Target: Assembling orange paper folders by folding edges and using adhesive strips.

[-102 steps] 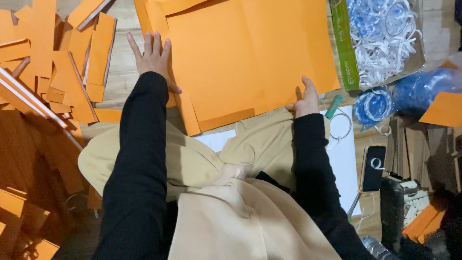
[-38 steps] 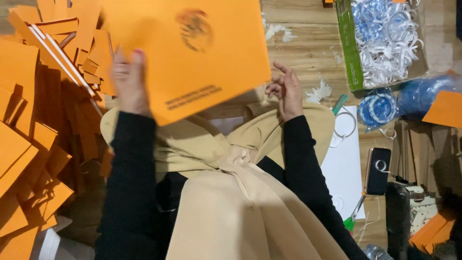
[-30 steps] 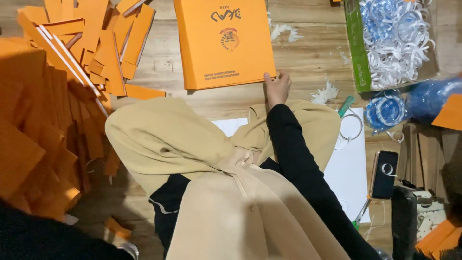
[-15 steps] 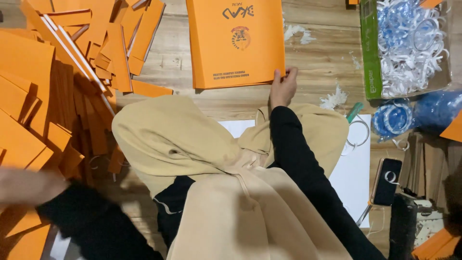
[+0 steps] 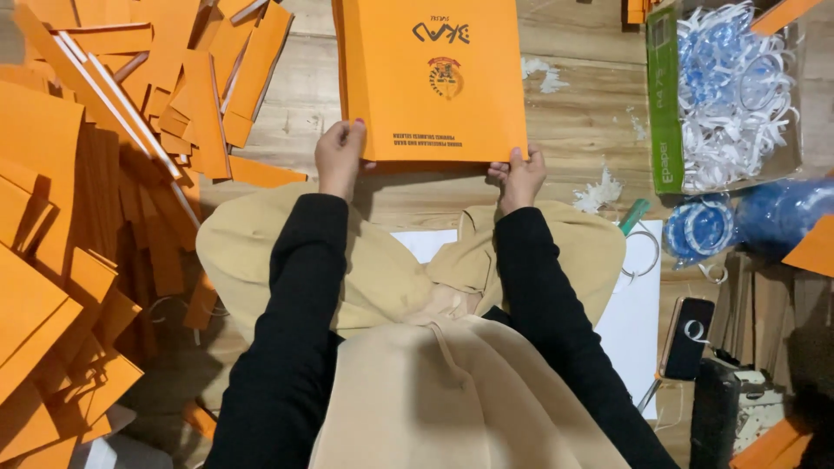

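Note:
An orange folded paper bag (image 5: 430, 78) with dark print and a small round emblem lies flat on the wooden floor in front of my knees. My left hand (image 5: 339, 156) grips its near left corner. My right hand (image 5: 519, 176) pinches its near right corner. Both of my arms are in black sleeves, and I sit cross-legged in beige clothes.
A big heap of orange paper strips and folded pieces (image 5: 113, 130) fills the left side. A cardboard box (image 5: 665, 113) of white and blue plastic loops stands at the upper right. More blue rings (image 5: 699, 230), a dark phone (image 5: 686, 339) and a white sheet (image 5: 634, 321) lie at the right.
The large orange sheet was lifted and came down as a flat bag. My left hand swung out to the left, then returned to the bag's near left corner. My right hand stayed at its edge.

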